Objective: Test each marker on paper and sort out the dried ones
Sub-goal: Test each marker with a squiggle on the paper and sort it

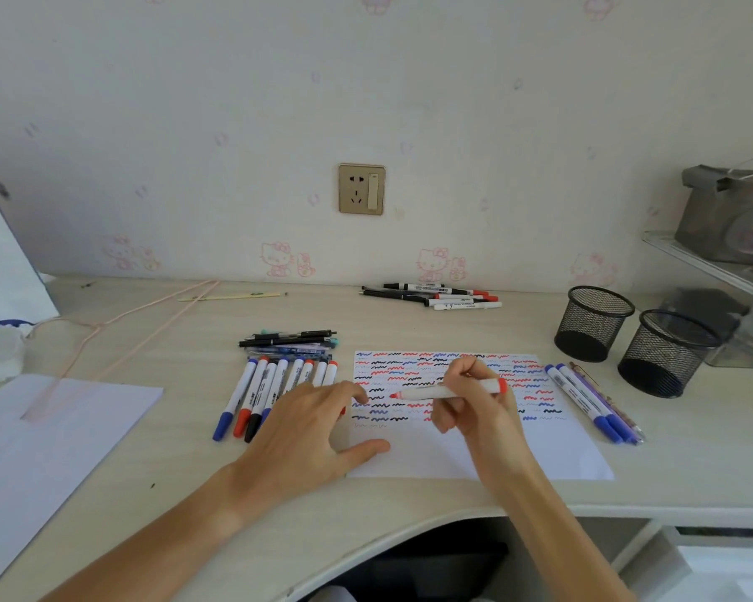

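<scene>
One red-tipped white marker [446, 391] is gripped by the right hand [474, 401] over squiggle-filled paper [474, 454] mid-frame; left hand [305, 432] lies spread, fingers relaxed.

Your right hand [474, 401] grips a red marker [448, 391] lying level over the scribble-covered paper [474, 454], tip pointing left, cap seated on its rear end. Your left hand [309, 432] lies flat with fingers spread at the paper's left edge, partly covering a row of capped markers [257, 388].
</scene>
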